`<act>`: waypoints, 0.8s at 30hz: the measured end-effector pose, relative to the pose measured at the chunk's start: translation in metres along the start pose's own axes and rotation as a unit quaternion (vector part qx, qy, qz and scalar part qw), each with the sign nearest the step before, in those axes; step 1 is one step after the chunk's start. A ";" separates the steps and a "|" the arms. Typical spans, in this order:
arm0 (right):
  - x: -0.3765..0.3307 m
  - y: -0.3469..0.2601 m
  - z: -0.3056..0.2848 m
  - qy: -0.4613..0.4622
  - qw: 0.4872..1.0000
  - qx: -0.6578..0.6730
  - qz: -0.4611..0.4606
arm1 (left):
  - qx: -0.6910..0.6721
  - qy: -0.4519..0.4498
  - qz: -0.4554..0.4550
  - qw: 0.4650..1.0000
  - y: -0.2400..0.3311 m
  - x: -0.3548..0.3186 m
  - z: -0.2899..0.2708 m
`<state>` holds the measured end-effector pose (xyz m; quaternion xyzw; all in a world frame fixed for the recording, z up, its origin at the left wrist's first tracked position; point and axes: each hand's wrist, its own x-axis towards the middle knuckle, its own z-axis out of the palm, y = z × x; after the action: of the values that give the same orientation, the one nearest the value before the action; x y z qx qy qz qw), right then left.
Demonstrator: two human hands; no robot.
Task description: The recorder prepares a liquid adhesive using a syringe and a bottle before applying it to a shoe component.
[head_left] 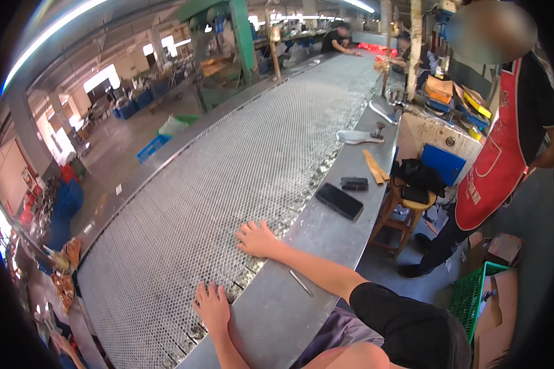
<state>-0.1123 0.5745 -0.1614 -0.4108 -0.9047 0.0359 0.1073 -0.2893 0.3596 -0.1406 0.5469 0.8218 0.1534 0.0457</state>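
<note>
Both my hands lie on a long grey mesh conveyor belt (184, 184) that runs away to the far end. My left hand (212, 307) is palm down near the belt's near edge, fingers spread, holding nothing. Farther along, my right hand (257, 240) also lies with fingers apart on the mesh, its forearm crossing the metal ledge (277, 313). A thin metal rod-like tool (301, 283) lies on that ledge below my right forearm. Beyond the forearm a black smartphone (339, 201) and a small black case (354, 184) rest on the ledge.
Farther up the ledge are tan strips (375, 167) and a metal shoe-shaped piece (358, 137). A person in a red apron (492, 154) stands at right, by a wooden stool (406, 200) and a green crate (474, 298). Another person (337, 40) leans over the far end.
</note>
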 end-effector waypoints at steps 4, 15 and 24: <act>0.007 0.011 -0.006 0.049 0.998 -0.027 -0.011 | 0.018 -0.006 0.004 1.000 0.020 0.014 -0.007; 0.014 -0.012 -0.022 0.056 0.990 -0.080 -0.101 | -0.025 -0.001 -0.027 0.999 0.004 0.018 -0.015; 0.006 -0.049 -0.019 -0.067 0.992 -0.065 -0.085 | 0.011 0.061 -0.060 0.996 -0.029 -0.024 0.000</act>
<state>-0.1476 0.5460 -0.1347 -0.3352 -0.9419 -0.0044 0.0225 -0.3053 0.3279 -0.1513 0.4867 0.8560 0.1744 -0.0012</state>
